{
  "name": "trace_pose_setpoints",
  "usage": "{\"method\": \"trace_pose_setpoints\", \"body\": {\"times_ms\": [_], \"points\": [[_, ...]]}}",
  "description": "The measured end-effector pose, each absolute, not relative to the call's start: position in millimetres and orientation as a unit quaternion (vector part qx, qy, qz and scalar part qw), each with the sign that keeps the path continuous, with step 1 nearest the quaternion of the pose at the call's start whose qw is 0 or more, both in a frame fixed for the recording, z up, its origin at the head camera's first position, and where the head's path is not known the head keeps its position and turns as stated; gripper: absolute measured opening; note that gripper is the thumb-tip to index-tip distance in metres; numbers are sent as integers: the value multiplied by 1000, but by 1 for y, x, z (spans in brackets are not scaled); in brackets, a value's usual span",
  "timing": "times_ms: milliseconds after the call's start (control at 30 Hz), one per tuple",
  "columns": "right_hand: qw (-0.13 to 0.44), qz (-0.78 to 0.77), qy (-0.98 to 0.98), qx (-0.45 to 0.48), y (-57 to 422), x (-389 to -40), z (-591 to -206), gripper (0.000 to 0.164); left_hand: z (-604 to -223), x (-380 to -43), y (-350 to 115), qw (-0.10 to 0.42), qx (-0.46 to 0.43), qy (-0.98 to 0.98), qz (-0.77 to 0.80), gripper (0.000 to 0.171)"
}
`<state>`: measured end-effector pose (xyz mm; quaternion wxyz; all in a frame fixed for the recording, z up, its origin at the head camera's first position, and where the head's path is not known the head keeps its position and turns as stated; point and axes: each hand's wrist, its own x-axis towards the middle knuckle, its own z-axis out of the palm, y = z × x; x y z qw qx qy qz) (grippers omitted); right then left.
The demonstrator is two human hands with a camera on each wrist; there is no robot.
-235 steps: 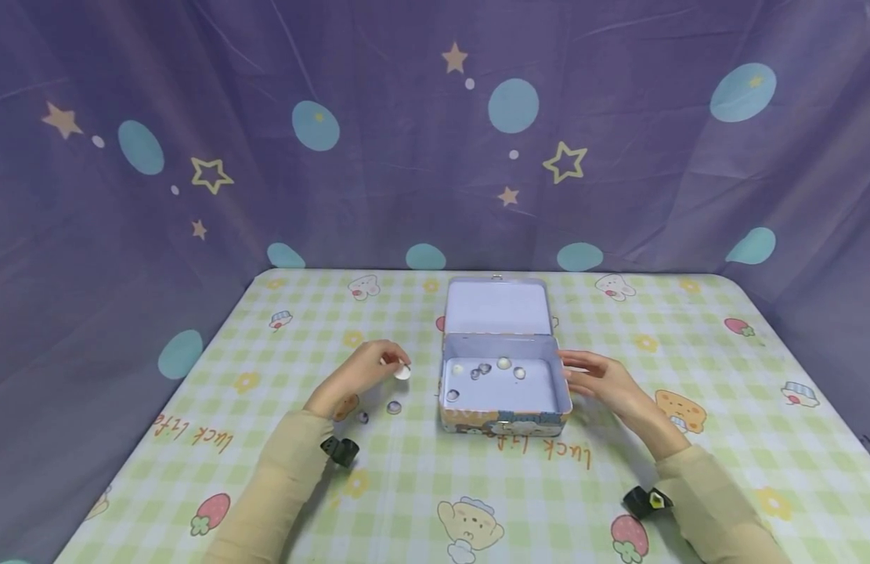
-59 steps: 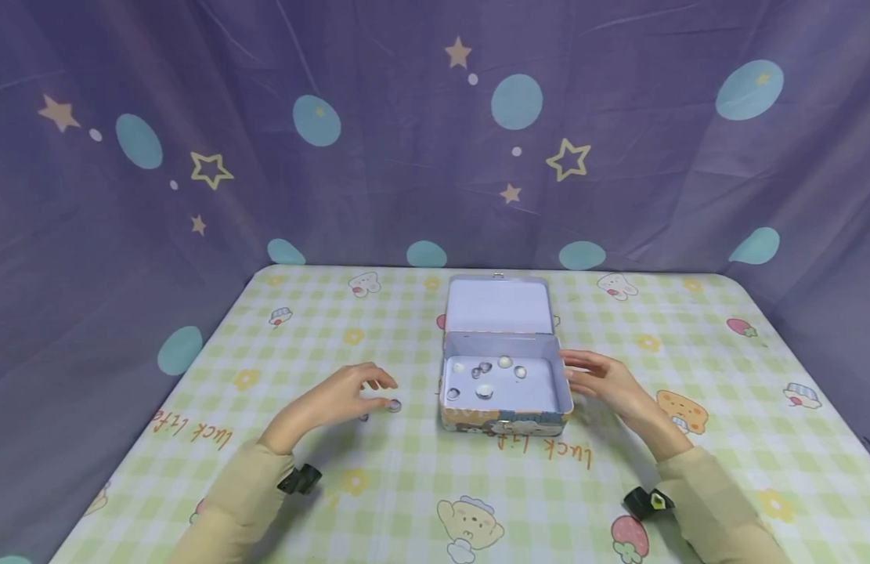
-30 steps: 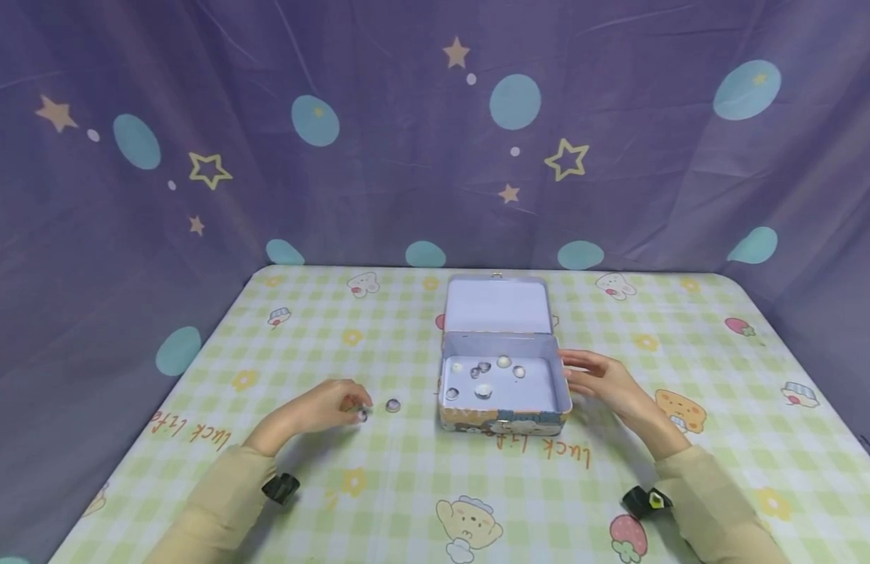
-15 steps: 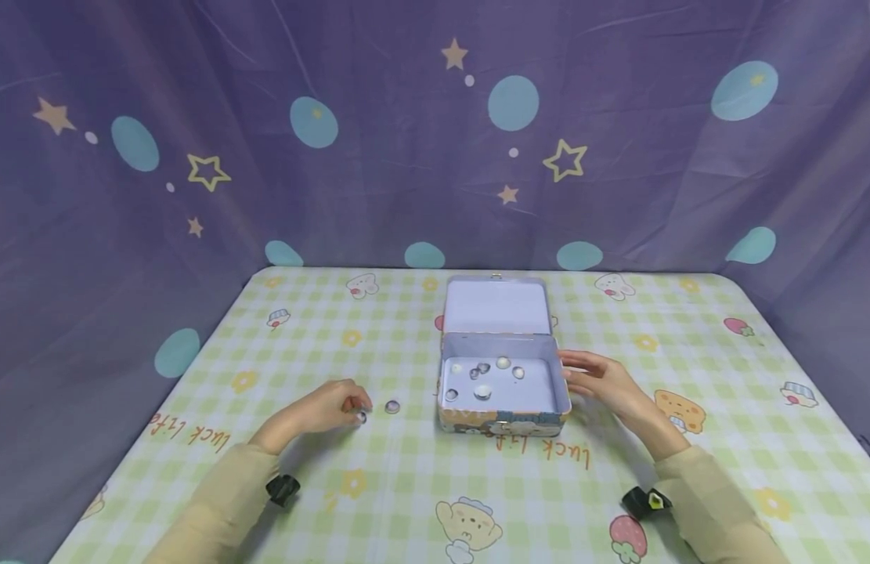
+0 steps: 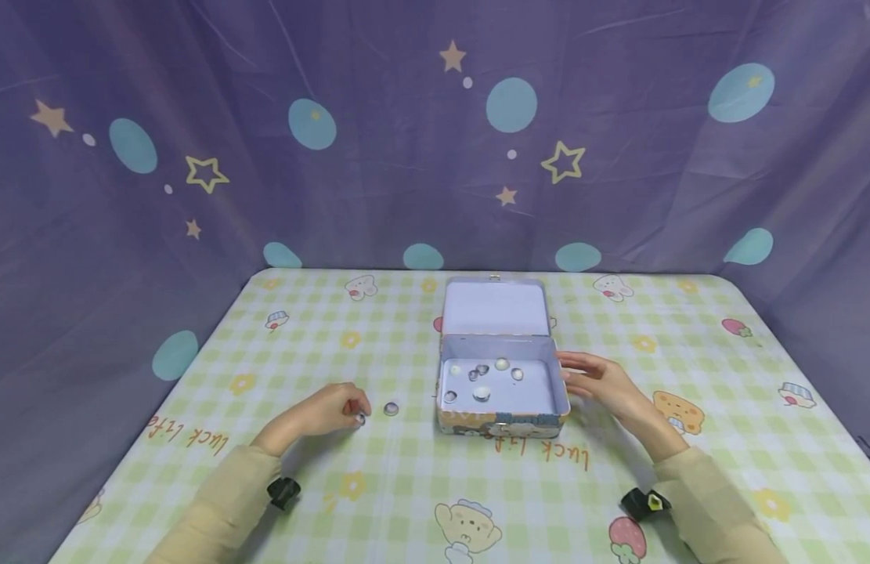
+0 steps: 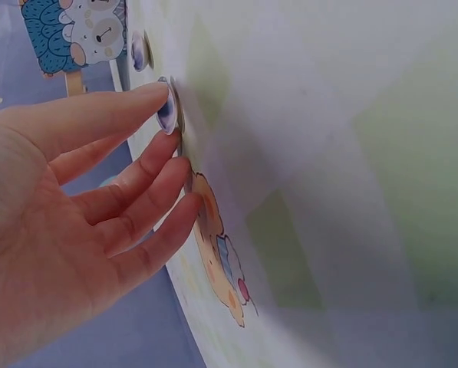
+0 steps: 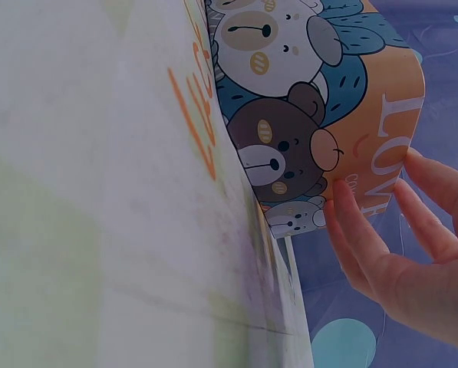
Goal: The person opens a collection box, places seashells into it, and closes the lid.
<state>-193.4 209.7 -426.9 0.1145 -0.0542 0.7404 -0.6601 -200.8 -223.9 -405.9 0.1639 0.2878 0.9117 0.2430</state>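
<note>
My left hand (image 5: 333, 408) is low over the tablecloth, thumb and index finger pinching a small purple-and-white seashell (image 6: 166, 106) at the cloth. A second seashell (image 5: 391, 409) lies just to its right. In the middle stands a tin box (image 5: 501, 424) with its lid (image 5: 496, 307) raised at the back. Several small shells, among them a white shell (image 5: 481, 394), lie spread over its floor. My right hand (image 5: 604, 385) rests its fingertips on the box's right wall. In the right wrist view, the fingers look extended against the printed orange side.
A green-and-white checked tablecloth (image 5: 350, 517) with cartoon prints covers the table. Behind and beside it hangs a purple curtain (image 5: 385, 204) with stars and blue ovals. The wrists carry a black left device (image 5: 284, 493) and a black right device (image 5: 644, 504).
A white shell that my left hand pinched earlier now lies in the box. The left hand has moved back leftward and down to the left seashell. My right hand has stayed at the box.
</note>
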Motion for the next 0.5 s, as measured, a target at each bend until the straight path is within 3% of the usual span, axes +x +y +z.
{"method": "trace_pose_setpoints", "body": {"times_ms": [500], "points": [[111, -657, 744, -54, 209, -193, -427, 58, -408, -201, -223, 171, 289, 906, 258, 7]]}}
